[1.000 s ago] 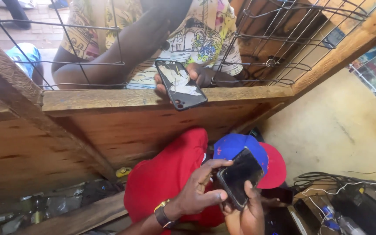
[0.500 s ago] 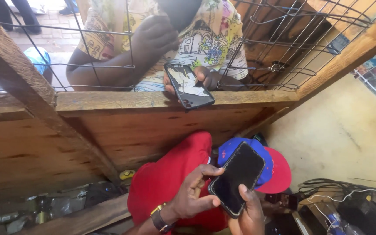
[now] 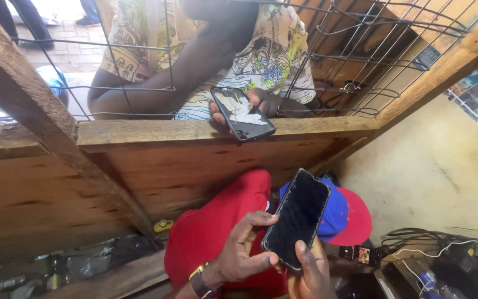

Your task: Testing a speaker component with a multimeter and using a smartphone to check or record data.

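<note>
At lower centre, a flat, glossy black smartphone [image 3: 297, 218] with rounded corners is gripped by the left hand [image 3: 239, 254] and the right hand [image 3: 308, 274]. Its long axis tilts toward the upper right, dark screen facing up, before a rough wooden counter [image 3: 195, 133].

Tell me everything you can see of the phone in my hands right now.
The phone is a slim dark slab with rounded corners and a thin dark frame. Its glass face is black and unlit, dulled by smudges or dust. It tilts up and to the right, top end over the blue and red cap. The left hand grips its left edge with fingers and thumb; the right hand props the bottom, thumb on the lower edge. Its back is hidden.
</note>
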